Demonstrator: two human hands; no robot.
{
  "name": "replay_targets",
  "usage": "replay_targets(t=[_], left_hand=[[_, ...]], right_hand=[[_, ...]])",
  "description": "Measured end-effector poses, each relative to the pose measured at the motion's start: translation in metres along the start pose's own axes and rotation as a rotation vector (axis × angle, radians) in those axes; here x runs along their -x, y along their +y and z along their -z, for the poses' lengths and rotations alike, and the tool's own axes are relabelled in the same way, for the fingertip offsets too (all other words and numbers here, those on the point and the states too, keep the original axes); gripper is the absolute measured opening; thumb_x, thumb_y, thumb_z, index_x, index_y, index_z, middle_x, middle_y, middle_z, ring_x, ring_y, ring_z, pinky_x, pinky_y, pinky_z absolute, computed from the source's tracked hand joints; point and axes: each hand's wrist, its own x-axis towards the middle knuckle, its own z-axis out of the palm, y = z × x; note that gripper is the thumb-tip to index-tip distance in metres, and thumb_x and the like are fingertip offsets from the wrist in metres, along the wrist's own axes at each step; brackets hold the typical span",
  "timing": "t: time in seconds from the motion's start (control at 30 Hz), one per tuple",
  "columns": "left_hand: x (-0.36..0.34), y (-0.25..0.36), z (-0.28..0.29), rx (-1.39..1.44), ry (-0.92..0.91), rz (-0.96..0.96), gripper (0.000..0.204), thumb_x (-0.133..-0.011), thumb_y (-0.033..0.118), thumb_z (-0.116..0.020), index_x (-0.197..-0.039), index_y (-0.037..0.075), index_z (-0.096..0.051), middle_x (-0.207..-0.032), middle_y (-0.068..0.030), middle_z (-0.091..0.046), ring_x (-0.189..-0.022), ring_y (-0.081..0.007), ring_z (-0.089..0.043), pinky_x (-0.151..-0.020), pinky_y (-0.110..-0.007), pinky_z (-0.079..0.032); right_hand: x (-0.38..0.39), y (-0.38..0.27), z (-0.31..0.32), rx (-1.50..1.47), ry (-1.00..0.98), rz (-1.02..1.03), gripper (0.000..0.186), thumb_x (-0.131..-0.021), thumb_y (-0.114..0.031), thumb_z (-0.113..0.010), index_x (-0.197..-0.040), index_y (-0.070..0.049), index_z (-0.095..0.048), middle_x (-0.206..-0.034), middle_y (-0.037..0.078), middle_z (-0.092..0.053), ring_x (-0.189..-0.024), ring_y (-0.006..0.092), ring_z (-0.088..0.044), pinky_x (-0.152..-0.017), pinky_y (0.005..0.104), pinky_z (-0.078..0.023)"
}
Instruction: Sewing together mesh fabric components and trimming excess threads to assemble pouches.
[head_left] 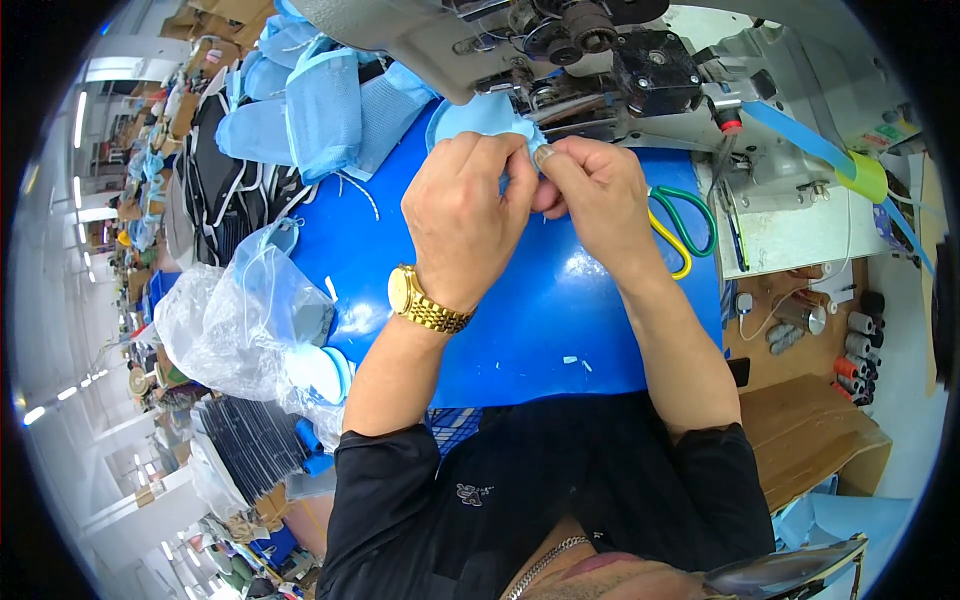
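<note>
In front of the industrial sewing machine [600, 70], a light-blue fabric piece [482, 118] with a rounded edge lies partly under the machine head. My left hand [462, 205], with a gold watch at the wrist, is closed, its thumb and fingers pinching the near edge of the piece. Close beside it my right hand [600, 198] is closed too, its thumb and forefinger on the same edge. The exact spot between the fingertips is mostly hidden. To the right of my right hand lie scissors [708, 222] with green and yellow handles.
A pile of light-blue mesh pieces [322, 112] sits at the far left, by black pieces with pale edging [232, 180]. Clear plastic bags [235, 320] lie at the left edge of the blue table [520, 340]. Blue tape [800, 138] runs to the machine. Thread spools [858, 345] stand right.
</note>
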Motion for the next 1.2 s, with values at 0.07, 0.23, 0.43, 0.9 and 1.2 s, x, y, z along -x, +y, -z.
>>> replay_targets(t=[0.07,0.23,0.43,0.9,1.2], left_hand=[[0.0,0.0,0.001,-0.005,-0.045,-0.002,0.006,-0.077,0.008,-0.069,-0.081,0.007,-0.066,-0.071,-0.0072,-0.059,-0.066,-0.0248,-0.058,-0.058,-0.036,-0.046],[-0.006,-0.002,-0.001,-0.022,-0.049,-0.027,0.007,-0.079,0.007,-0.069,-0.086,0.006,-0.067,-0.074,-0.0095,-0.061,-0.066,-0.0259,-0.06,-0.059,-0.036,-0.047],[0.002,-0.009,0.004,0.042,-0.065,-0.048,0.018,-0.079,0.007,-0.069,-0.096,0.005,-0.067,-0.084,-0.0094,-0.064,-0.077,-0.0268,-0.061,-0.067,-0.037,-0.047],[0.016,-0.036,0.012,0.008,-0.05,-0.362,0.025,-0.071,0.004,-0.07,-0.096,0.007,-0.068,-0.094,-0.0017,-0.067,-0.084,-0.0201,-0.062,-0.074,-0.035,-0.048],[0.012,-0.033,0.017,0.035,-0.083,-0.355,0.026,-0.075,0.002,-0.071,-0.1,0.009,-0.07,-0.092,-0.0027,-0.068,-0.084,-0.0219,-0.062,-0.072,-0.034,-0.046]], right_hand=[[0.0,0.0,-0.001,-0.023,-0.011,-0.007,0.028,-0.088,-0.02,-0.058,-0.076,0.003,-0.069,-0.061,0.007,-0.066,-0.054,0.0107,-0.061,-0.052,0.0248,-0.05],[-0.004,-0.002,-0.004,0.043,0.011,0.049,0.028,-0.087,-0.02,-0.058,-0.074,0.003,-0.068,-0.06,0.008,-0.065,-0.053,0.011,-0.061,-0.052,0.0262,-0.049],[-0.005,-0.007,-0.003,0.178,0.04,0.129,0.029,-0.087,-0.02,-0.058,-0.075,0.004,-0.068,-0.061,0.01,-0.067,-0.053,0.0126,-0.063,-0.053,0.0289,-0.049],[-0.004,-0.011,-0.006,0.079,0.059,0.057,0.026,-0.088,-0.019,-0.063,-0.079,0.005,-0.069,-0.057,0.006,-0.063,-0.05,0.0091,-0.059,-0.048,0.0238,-0.047],[-0.002,-0.009,-0.012,0.038,0.085,0.063,0.026,-0.089,-0.017,-0.062,-0.079,0.005,-0.068,-0.056,0.005,-0.061,-0.048,0.0087,-0.056,-0.047,0.0238,-0.046]])
